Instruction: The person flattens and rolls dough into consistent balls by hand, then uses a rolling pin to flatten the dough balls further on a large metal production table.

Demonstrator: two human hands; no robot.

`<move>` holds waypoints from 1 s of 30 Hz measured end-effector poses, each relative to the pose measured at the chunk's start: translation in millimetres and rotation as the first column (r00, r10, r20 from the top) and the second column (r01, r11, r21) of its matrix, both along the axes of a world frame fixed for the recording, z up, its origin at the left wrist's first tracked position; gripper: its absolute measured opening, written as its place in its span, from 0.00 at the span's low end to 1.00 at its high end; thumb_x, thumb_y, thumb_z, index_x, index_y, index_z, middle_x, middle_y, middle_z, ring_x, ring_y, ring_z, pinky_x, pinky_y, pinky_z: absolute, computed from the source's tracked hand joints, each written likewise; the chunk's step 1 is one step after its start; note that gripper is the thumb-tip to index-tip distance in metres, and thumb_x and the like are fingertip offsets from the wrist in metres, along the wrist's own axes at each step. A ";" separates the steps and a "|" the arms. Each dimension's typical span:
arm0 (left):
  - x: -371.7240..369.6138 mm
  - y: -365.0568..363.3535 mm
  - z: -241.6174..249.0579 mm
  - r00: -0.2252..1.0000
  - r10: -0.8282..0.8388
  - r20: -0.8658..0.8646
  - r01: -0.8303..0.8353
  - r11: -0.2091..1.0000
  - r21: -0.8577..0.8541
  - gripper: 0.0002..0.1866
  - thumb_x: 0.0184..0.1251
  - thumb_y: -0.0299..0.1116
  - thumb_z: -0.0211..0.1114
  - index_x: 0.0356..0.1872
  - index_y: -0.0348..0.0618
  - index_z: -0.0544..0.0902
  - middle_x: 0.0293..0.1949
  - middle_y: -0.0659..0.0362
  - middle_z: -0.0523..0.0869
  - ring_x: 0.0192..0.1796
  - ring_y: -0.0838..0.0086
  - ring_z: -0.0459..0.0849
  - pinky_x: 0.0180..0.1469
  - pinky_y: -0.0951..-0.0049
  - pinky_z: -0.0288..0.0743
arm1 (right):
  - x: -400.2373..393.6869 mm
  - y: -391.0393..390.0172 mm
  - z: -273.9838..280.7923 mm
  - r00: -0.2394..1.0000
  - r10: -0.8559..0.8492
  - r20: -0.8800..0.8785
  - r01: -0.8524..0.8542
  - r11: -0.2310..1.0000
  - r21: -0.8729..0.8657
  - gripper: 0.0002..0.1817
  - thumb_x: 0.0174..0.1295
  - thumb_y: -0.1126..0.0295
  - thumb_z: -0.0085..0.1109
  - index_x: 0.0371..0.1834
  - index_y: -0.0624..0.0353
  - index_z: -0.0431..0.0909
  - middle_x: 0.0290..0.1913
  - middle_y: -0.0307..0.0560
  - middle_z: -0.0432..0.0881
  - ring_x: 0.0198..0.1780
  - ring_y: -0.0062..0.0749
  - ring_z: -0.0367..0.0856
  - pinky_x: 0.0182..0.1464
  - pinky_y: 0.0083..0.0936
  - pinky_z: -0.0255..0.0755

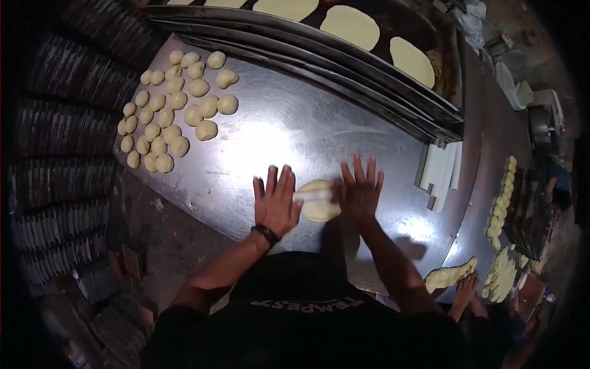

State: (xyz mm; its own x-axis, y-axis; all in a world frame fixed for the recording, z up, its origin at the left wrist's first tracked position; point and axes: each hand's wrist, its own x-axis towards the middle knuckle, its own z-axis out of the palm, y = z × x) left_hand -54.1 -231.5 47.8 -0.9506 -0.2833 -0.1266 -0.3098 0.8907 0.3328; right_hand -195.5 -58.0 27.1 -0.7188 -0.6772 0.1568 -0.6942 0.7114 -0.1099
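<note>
A flattened round of dough point(324, 213) lies on the metal table in front of me. Across it sits a pale rolling pin point(315, 195), slightly blurred. My left hand point(276, 202), with a dark band at the wrist, is over the pin's left end, fingers stretched forward and spread. Over the right end is my right hand point(361, 195), its fingers also extended and apart. Both palms appear to rest on the pin, but their undersides and the pin's ends are hidden.
Several dough balls point(178, 100) are grouped at the table's point(246, 203) far left. Stacked trays point(307, 52) at the back carry flat dough rounds point(350, 27). White pieces point(441, 172) lie at right. Another person's hand point(467, 288) touches a long dough piece point(444, 278) at lower right.
</note>
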 end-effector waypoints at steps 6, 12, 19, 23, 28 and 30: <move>-96.6 -87.8 -15.5 0.959 0.188 -0.214 -0.237 0.943 -0.234 0.29 0.66 0.45 0.52 0.65 0.39 0.70 0.73 0.46 0.57 0.77 0.48 0.46 0.69 0.31 0.33 | -90.6 -102.5 4.7 0.996 -0.037 0.080 0.058 0.957 -0.285 0.28 0.62 0.55 0.55 0.65 0.54 0.69 0.64 0.56 0.68 0.66 0.53 0.63 0.65 0.46 0.61; -91.1 -111.6 10.7 0.948 -0.274 -0.164 0.297 0.945 0.137 0.21 0.59 0.39 0.62 0.51 0.39 0.77 0.42 0.45 0.80 0.44 0.50 0.79 0.48 0.56 0.74 | -119.8 -123.1 15.1 0.977 -0.016 0.211 0.053 0.984 -0.171 0.23 0.62 0.59 0.55 0.58 0.58 0.74 0.51 0.54 0.74 0.55 0.48 0.71 0.60 0.41 0.65; 11.4 -5.4 -17.3 0.940 0.078 -0.332 -0.087 0.996 -0.013 0.32 0.60 0.48 0.58 0.62 0.37 0.71 0.67 0.42 0.64 0.70 0.45 0.57 0.69 0.40 0.41 | -59.4 -48.1 7.2 0.982 0.174 0.077 -0.170 0.984 -0.049 0.26 0.68 0.52 0.42 0.64 0.54 0.72 0.70 0.54 0.65 0.73 0.51 0.57 0.73 0.49 0.46; 47.5 46.8 1.2 0.996 0.036 -0.081 -0.037 0.999 -0.014 0.32 0.64 0.43 0.56 0.67 0.36 0.65 0.72 0.47 0.59 0.74 0.46 0.52 0.70 0.36 0.42 | 16.3 53.5 15.5 0.987 0.120 0.108 -0.120 0.993 -0.004 0.25 0.65 0.59 0.50 0.64 0.54 0.71 0.69 0.54 0.66 0.72 0.54 0.57 0.70 0.55 0.50; 84.9 61.7 -27.2 0.926 -0.187 -0.328 0.242 0.961 0.136 0.30 0.60 0.32 0.60 0.67 0.51 0.69 0.68 0.58 0.68 0.70 0.56 0.61 0.67 0.46 0.53 | 71.3 142.5 6.6 0.975 0.167 0.149 -0.132 0.967 -0.219 0.18 0.58 0.66 0.60 0.53 0.56 0.78 0.57 0.54 0.76 0.58 0.56 0.72 0.57 0.51 0.67; 76.9 51.7 -33.1 0.896 -0.176 -0.408 0.270 0.945 0.185 0.31 0.59 0.31 0.60 0.67 0.49 0.69 0.68 0.58 0.69 0.70 0.56 0.61 0.66 0.44 0.52 | 54.0 136.7 14.4 0.933 0.172 0.316 -0.067 0.946 -0.317 0.17 0.56 0.69 0.61 0.50 0.57 0.79 0.51 0.52 0.78 0.52 0.53 0.76 0.54 0.50 0.69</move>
